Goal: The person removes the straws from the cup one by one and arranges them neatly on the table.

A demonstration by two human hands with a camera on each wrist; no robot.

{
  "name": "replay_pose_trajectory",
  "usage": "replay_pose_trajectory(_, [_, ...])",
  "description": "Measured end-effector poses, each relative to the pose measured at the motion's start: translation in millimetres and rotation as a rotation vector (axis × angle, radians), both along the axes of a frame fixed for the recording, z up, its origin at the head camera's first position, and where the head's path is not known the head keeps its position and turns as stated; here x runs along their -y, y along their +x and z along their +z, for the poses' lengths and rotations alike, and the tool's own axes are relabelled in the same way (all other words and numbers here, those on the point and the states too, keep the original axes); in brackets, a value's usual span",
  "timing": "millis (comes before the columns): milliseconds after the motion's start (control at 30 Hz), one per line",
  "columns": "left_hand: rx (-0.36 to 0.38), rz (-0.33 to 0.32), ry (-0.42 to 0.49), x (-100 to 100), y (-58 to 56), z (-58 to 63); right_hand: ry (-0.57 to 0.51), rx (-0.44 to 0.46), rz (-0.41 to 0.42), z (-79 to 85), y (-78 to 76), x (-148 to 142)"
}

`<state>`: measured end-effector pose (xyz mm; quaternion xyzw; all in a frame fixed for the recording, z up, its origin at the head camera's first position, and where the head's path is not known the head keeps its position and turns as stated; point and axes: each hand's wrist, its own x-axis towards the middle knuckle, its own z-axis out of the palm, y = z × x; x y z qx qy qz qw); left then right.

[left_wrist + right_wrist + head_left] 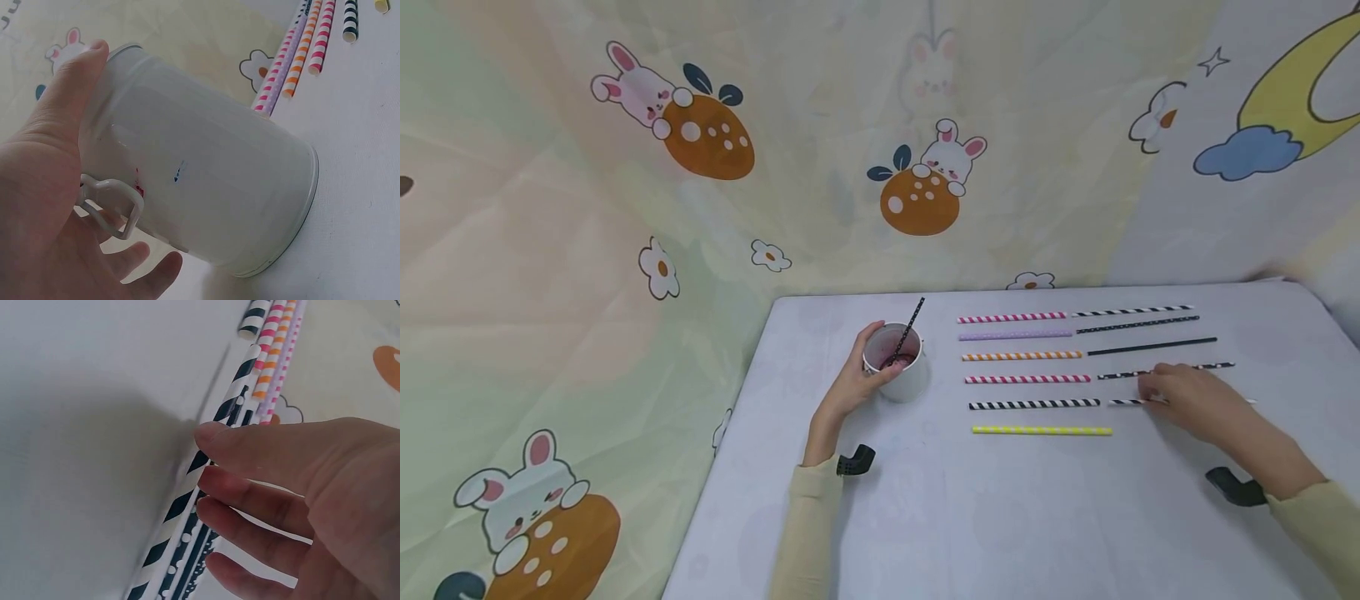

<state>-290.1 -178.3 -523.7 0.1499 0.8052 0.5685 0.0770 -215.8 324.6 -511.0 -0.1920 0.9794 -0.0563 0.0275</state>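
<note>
At the table's left side, my left hand (852, 382) holds a white mug (908, 385) around its side, thumb at the rim. A loop handle (128, 209) shows near the palm in the left wrist view. One black dotted straw (912, 321) leans in the mug, its top sticking out above the rim. On the right, my right hand (1197, 403) pinches a black-and-white striped paper straw (177, 509) between thumb and index finger. This straw lies at the near end of the right column, beside a black straw with white dots (1120, 375).
Left-column straws include a purple straw (1015, 337), an orange striped straw (1021, 356) and a yellow straw (1041, 431). Farther back on the right lie a plain black straw (1152, 346) and other dark patterned ones. A printed cloth (820, 125) hangs behind the white table (1000, 517).
</note>
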Motion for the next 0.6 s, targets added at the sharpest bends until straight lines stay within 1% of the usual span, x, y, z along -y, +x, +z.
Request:
replay_pose_trajectory(133, [0.016,-0.012,-0.007,0,-0.5,0.1,0.004,-0.002,-0.007,-6.4,-1.1,-2])
replay_pose_trajectory(200, [0.037,-0.018,-0.019,0,-1.6,1.8,0.003,-0.003,-0.016,-7.9,-1.5,-2])
replay_pose_trajectory(333, [0.057,-0.035,-0.013,-2,6.4,20.0,0.003,0.001,-0.033,-8.7,-1.9,-1])
replay_pose_trajectory(433, [0.052,-0.04,-0.002,-3,13.2,31.6,-0.001,0.008,-0.041,-8.3,-1.5,0])
replay_pose_trajectory(600, [0.047,-0.045,0.004,-3,13.1,31.0,-0.007,0.013,-0.054,-6.6,-0.2,3])
